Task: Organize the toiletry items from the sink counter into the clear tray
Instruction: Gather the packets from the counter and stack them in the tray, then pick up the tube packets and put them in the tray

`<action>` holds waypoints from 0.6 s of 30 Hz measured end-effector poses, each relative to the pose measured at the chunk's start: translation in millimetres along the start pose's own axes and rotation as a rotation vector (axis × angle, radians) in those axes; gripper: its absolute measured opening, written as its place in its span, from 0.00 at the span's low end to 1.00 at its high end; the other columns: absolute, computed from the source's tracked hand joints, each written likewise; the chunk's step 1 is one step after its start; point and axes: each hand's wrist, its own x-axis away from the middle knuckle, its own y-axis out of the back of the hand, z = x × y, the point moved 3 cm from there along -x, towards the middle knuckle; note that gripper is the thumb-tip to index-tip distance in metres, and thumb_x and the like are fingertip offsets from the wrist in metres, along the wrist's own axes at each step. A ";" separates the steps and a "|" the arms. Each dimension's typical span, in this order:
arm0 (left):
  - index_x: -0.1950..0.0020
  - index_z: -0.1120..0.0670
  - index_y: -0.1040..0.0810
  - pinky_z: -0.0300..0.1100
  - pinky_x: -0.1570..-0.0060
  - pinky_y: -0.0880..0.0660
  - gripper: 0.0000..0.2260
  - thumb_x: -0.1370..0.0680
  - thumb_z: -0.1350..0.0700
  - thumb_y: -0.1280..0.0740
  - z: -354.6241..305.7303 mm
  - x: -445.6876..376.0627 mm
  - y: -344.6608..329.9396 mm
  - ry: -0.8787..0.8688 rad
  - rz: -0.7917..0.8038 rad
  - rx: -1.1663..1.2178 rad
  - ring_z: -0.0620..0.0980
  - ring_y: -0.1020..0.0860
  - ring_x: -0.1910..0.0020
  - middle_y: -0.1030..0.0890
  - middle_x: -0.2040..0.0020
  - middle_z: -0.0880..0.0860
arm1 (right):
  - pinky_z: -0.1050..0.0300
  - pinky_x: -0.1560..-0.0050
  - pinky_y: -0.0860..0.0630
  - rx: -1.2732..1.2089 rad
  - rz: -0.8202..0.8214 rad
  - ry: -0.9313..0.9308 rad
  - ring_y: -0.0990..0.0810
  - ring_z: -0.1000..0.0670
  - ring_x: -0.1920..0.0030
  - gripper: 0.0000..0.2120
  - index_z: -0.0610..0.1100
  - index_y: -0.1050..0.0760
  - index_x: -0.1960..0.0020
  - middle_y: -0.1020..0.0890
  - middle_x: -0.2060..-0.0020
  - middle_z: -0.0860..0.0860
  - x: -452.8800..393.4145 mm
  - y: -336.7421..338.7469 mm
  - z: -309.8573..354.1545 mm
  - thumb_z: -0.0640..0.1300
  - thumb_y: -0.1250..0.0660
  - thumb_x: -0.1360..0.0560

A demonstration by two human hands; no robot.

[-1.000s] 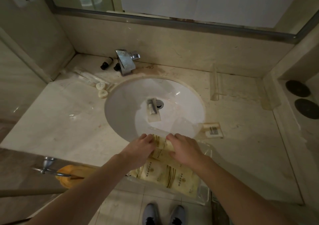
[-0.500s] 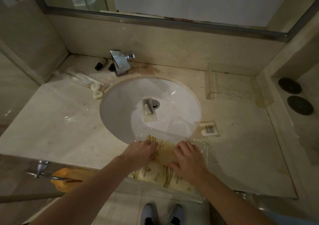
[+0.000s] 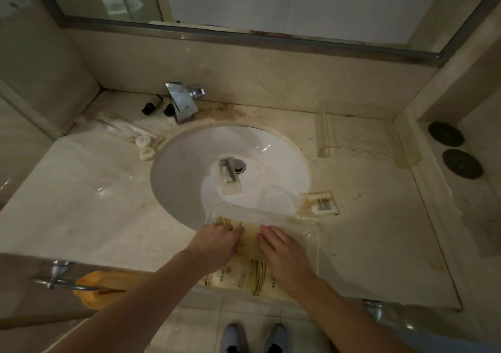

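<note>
Head view shows both hands flat inside the clear tray (image 3: 315,233) at the near edge of the counter (image 3: 81,217), just near of the sink basin (image 3: 189,163). The left hand (image 3: 217,244) and right hand (image 3: 284,255) press spread fingers on cream sachets (image 3: 244,274) lying in the tray; neither pinches or lifts anything. The step in hand looks like squaring these packets flat. Next would be fetching the items left outside: the packet in the basin (image 3: 230,175), the small packet (image 3: 322,203) just right of the basin, two dark bottles (image 3: 151,104) by the tap (image 3: 181,103), and wrapped items far left (image 3: 122,127). Sachets carry a round emblem and brown stripes; the writing is too small to read
</note>
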 end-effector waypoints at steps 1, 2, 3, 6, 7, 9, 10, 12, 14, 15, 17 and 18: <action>0.32 0.51 0.33 0.50 0.46 0.25 0.17 0.21 0.51 0.45 1.3 0.7 -1.7 0.015 0.001 0.015 0.56 0.23 0.44 0.21 0.44 0.53 | 0.53 0.47 0.19 -0.008 -0.004 0.007 0.19 0.46 0.42 0.25 0.41 0.19 0.44 0.18 0.42 0.45 -1.3 -0.3 0.1 0.40 0.23 0.41; 0.32 0.51 0.33 0.50 0.46 0.24 0.17 0.21 0.51 0.45 2.4 1.5 -3.1 0.026 0.002 0.031 0.56 0.22 0.44 0.20 0.43 0.53 | 0.53 0.47 0.20 -0.016 -0.016 0.015 0.19 0.46 0.42 0.24 0.42 0.19 0.44 0.18 0.42 0.46 -2.6 -0.3 0.1 0.40 0.23 0.41; 0.32 0.50 0.33 0.50 0.46 0.24 0.17 0.21 0.51 0.45 3.2 2.0 -3.6 0.032 0.002 0.045 0.56 0.22 0.44 0.20 0.43 0.53 | 0.53 0.47 0.20 -0.024 -0.030 0.024 0.19 0.47 0.42 0.23 0.43 0.19 0.45 0.18 0.42 0.46 -3.7 0.3 -0.1 0.41 0.24 0.40; 0.35 0.51 0.30 0.50 0.47 0.24 0.16 0.22 0.52 0.45 3.1 0.0 -1.0 0.028 -0.010 0.072 0.56 0.22 0.45 0.20 0.45 0.52 | 0.54 0.45 0.21 -0.045 -0.082 0.030 0.19 0.48 0.43 0.19 0.44 0.18 0.46 0.17 0.44 0.48 -3.5 5.1 -2.4 0.42 0.26 0.38; 0.37 0.51 0.28 0.50 0.48 0.24 0.15 0.22 0.52 0.45 2.5 -2.2 0.7 0.028 -0.020 0.083 0.55 0.22 0.46 0.20 0.46 0.52 | 0.53 0.45 0.21 -0.059 -0.106 0.012 0.20 0.48 0.44 0.17 0.45 0.19 0.47 0.17 0.45 0.49 -2.5 8.4 -4.3 0.42 0.27 0.36; 0.41 0.51 0.27 0.48 0.49 0.25 0.13 0.22 0.52 0.44 1.0 -8.5 5.3 0.041 -0.040 0.118 0.54 0.22 0.47 0.21 0.47 0.51 | 0.53 0.49 0.22 -0.105 -0.165 -0.062 0.22 0.49 0.48 0.10 0.46 0.20 0.50 0.18 0.49 0.51 -0.9 16.0 -11.8 0.42 0.31 0.32; 0.42 0.51 0.27 0.46 0.50 0.25 0.12 0.22 0.52 0.43 0.4 -11.6 8.2 0.058 -0.061 0.145 0.53 0.23 0.48 0.22 0.47 0.51 | 0.53 0.50 0.23 -0.136 -0.202 -0.111 0.23 0.49 0.50 0.08 0.46 0.21 0.51 0.19 0.51 0.51 -0.8 20.2 -17.0 0.41 0.33 0.30; 0.41 0.50 0.26 0.45 0.51 0.25 0.11 0.22 0.52 0.42 0.0 -17.6 14.5 0.102 -0.116 0.215 0.51 0.22 0.49 0.22 0.47 0.49 | 0.54 0.53 0.24 -0.204 -0.292 -0.234 0.24 0.48 0.53 0.08 0.44 0.21 0.52 0.20 0.55 0.49 -3.1 30.8 -31.7 0.40 0.38 0.28; 0.41 0.49 0.26 0.47 0.51 0.24 0.11 0.22 0.52 0.41 -1.6 -23.9 21.7 0.138 -0.167 0.274 0.51 0.22 0.50 0.21 0.47 0.48 | 0.53 0.55 0.24 -0.245 -0.368 -0.388 0.24 0.47 0.55 0.10 0.43 0.21 0.52 0.20 0.57 0.48 -7.0 40.7 -53.7 0.41 0.41 0.27; 0.42 0.49 0.26 0.47 0.53 0.23 0.11 0.22 0.52 0.41 -3.6 -27.3 25.6 0.150 -0.193 0.300 0.51 0.21 0.51 0.21 0.47 0.48 | 0.53 0.56 0.24 -0.259 -0.396 -0.460 0.23 0.47 0.55 0.11 0.43 0.21 0.53 0.20 0.57 0.47 -8.7 44.8 -66.2 0.41 0.42 0.27; 0.43 0.50 0.25 0.43 0.57 0.25 0.10 0.22 0.53 0.40 -9.1 -36.4 34.1 0.167 -0.255 0.365 0.48 0.22 0.56 0.21 0.49 0.47 | 0.53 0.57 0.24 -0.280 -0.416 -0.581 0.23 0.44 0.54 0.09 0.43 0.21 0.54 0.21 0.57 0.46 -11.3 49.6 -91.1 0.40 0.40 0.28; 0.43 0.50 0.25 0.40 0.59 0.26 0.09 0.22 0.54 0.40 -11.9 -41.4 38.9 0.184 -0.284 0.407 0.46 0.23 0.58 0.21 0.50 0.47 | 0.53 0.59 0.24 -0.285 -0.398 -0.631 0.23 0.43 0.54 0.08 0.43 0.21 0.54 0.21 0.57 0.45 -11.9 50.0 -102.3 0.38 0.38 0.29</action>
